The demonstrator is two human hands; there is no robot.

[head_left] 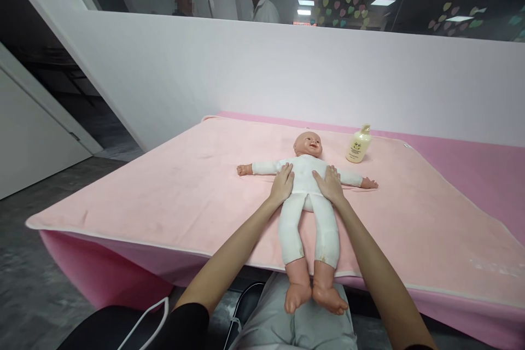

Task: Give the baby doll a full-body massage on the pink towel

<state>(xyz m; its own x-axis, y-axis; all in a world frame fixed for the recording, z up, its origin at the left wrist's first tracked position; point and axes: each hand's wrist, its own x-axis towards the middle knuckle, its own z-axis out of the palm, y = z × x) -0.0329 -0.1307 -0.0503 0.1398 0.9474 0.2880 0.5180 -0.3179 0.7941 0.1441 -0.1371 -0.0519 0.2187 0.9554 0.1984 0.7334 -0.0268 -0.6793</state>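
A baby doll (305,175) with a white cloth body lies on its back on the pink blanket (184,186), arms stretched out sideways. Its bare feet hang past the table's near edge, over my lap. My left hand (282,185) rests along the left side of the doll's torso, fingers extended toward its shoulder. On the other side of the torso lies my right hand (329,183), thumb spread from the fingers and palm against the cloth. Neither hand grips the doll; both touch its sides. The palms are hidden.
A pale yellow pump bottle (357,145) stands upright right of the doll's head. Behind the table rises a white partition (246,71) with a dark window above it, where two people show. A white cable (151,314) hangs at lower left, near a black chair (110,328).
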